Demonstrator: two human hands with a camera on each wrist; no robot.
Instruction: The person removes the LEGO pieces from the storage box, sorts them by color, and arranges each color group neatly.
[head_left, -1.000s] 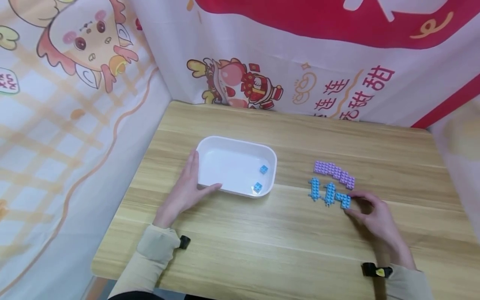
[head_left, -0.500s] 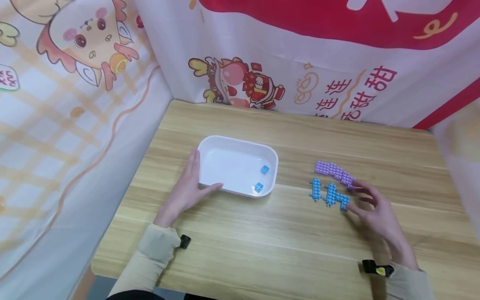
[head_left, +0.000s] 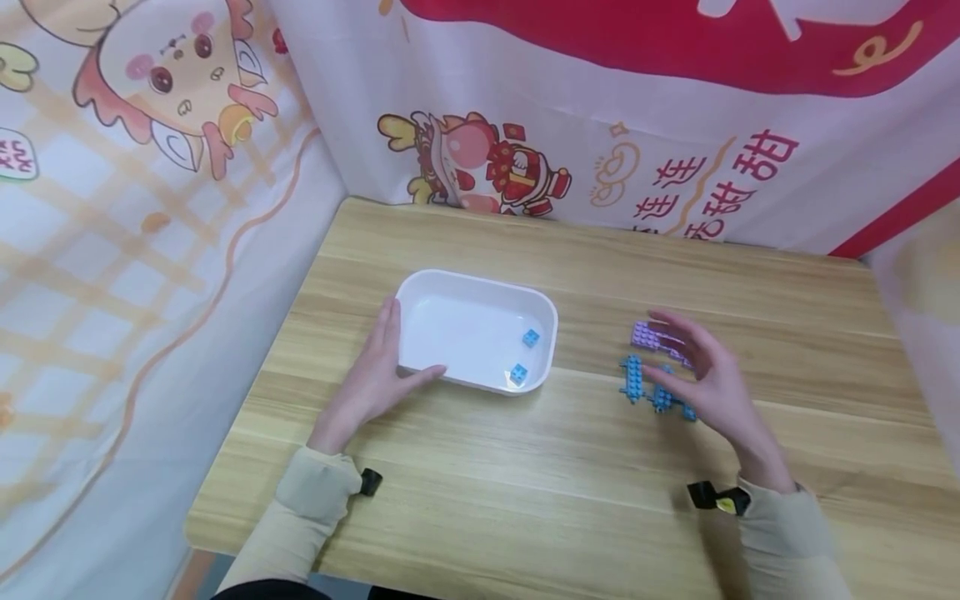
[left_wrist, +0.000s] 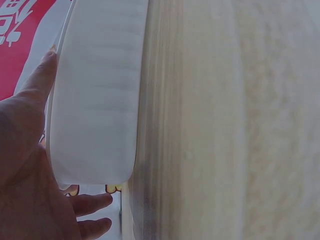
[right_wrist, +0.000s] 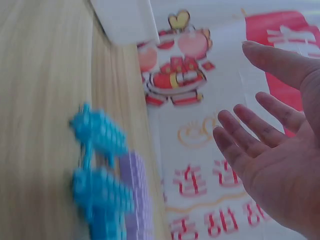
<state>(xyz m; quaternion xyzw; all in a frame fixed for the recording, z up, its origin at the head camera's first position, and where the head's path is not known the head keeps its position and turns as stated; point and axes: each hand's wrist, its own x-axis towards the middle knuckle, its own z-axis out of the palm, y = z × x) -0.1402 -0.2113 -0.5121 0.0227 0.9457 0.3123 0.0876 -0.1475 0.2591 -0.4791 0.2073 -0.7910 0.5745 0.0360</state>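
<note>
My left hand (head_left: 366, 385) rests at the near left corner of a white plastic tray (head_left: 450, 333), thumb along the front rim and straight fingers against the left end. Inside the tray, at its right end, lie two small blue building bricks (head_left: 531, 337). My right hand (head_left: 712, 379) hovers over a group of building-brick pieces, its thumb and fingers spread apart with nothing between them. Beneath it show a purple brick strip (head_left: 643, 335), partly covered, and blue studded pieces (head_left: 633, 379). The right wrist view has these blue pieces (right_wrist: 102, 192) beside the purple strip (right_wrist: 136, 185).
The wooden table (head_left: 525, 492) extends around the tray and the pieces. A printed cloth (head_left: 585, 158) hangs along its back edge, and another patterned cloth (head_left: 187, 275) hangs at the left. Black wrist straps (head_left: 371, 482) sit by both sleeves.
My right hand has left the right end of the blue and purple pieces and moved left, now above them with fingers spread. The left hand and tray stay in place.
</note>
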